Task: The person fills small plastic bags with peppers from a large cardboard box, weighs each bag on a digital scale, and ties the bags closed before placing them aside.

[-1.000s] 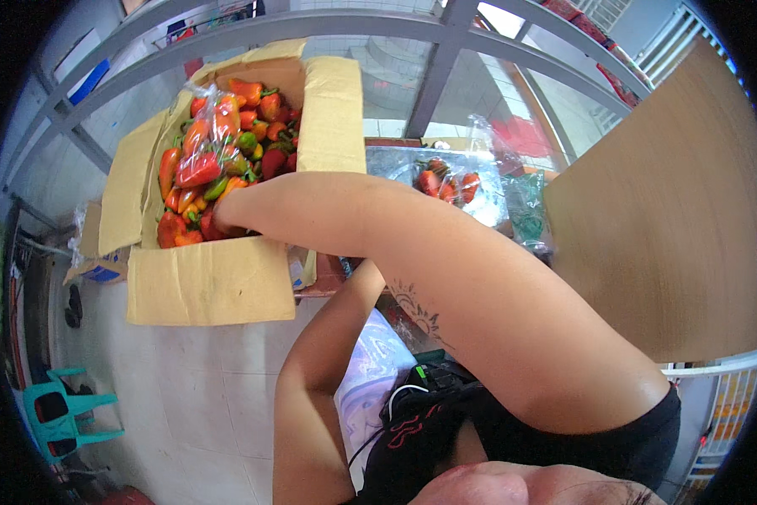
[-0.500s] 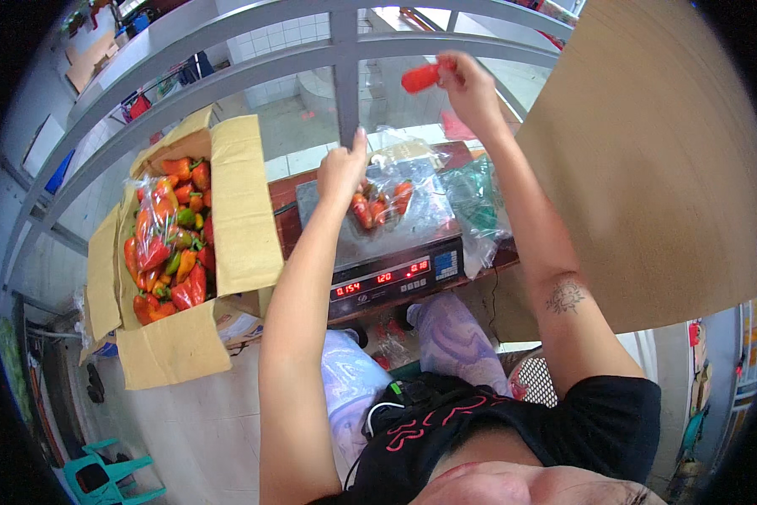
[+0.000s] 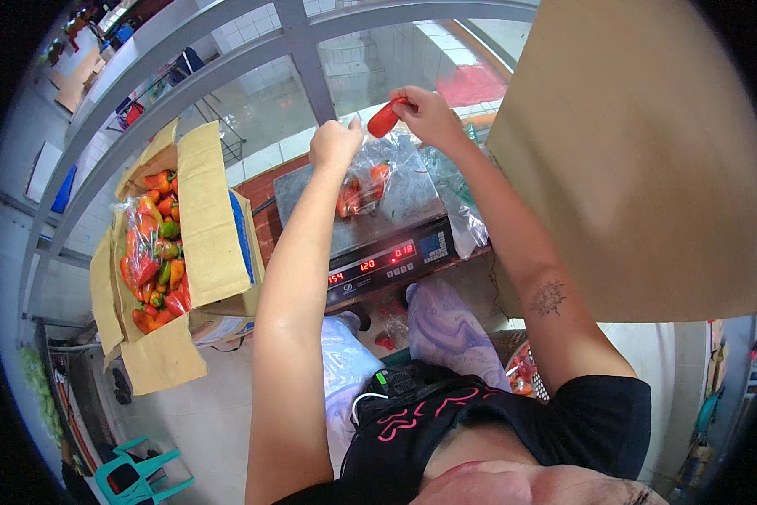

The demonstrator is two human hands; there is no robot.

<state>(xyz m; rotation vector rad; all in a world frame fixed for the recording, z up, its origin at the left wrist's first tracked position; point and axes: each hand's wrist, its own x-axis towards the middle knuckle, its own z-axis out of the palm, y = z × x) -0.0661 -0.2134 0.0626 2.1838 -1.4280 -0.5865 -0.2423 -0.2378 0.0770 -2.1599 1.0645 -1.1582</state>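
Right hand point(image 3: 429, 114): pinches one red pepper point(image 3: 384, 120), held just above the scale point(image 3: 370, 231).
Left hand point(image 3: 334, 145): closed on the rim of the clear bag point(image 3: 378, 181), lifting it open over the scale's pan.
Bag: rests on the scale with a few red and orange peppers inside (the mouth faces the right hand).
Doing it well: I'd keep the rim pulled taut and wide and lower the pepper into the mouth rather than toss it.
Box point(image 3: 172, 252): left of the scale, open, full of peppers.
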